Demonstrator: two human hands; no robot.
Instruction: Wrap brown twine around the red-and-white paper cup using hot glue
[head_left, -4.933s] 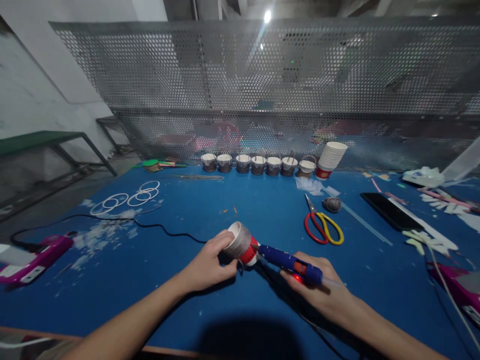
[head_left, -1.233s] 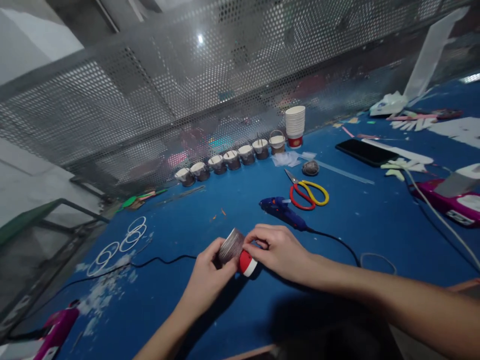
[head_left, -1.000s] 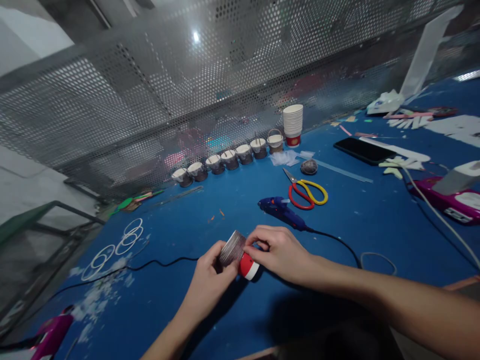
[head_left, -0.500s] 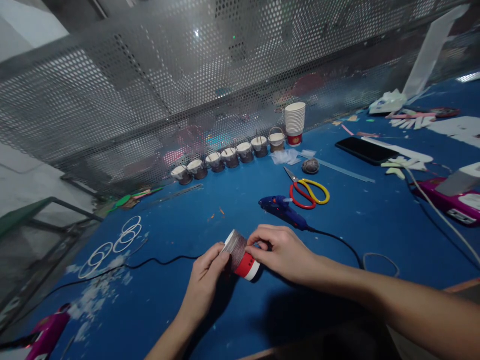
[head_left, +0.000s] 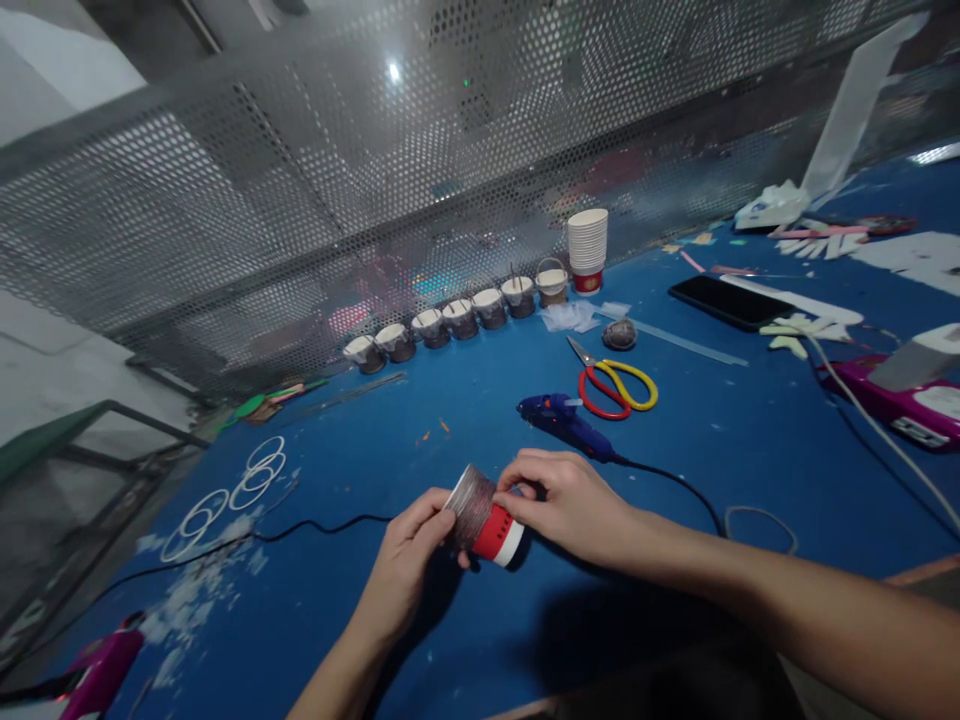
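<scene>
Grey-wrapped red cup (head_left: 486, 515) held sideways: left hand (head_left: 409, 560) fingers pinch its wrapped end to steady it, right hand (head_left: 574, 505) fingers press down the wrap.

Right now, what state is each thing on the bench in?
paper cup: on its side, partly wrapped in grey, gripped by left hand and right hand.
glue gun: lying flat, unheld.
scissors: lying flat, blades shut.
phone: face up, screen dark.
cup stack: upright, nested.
wrapped cups: upright, in a row.
</scene>
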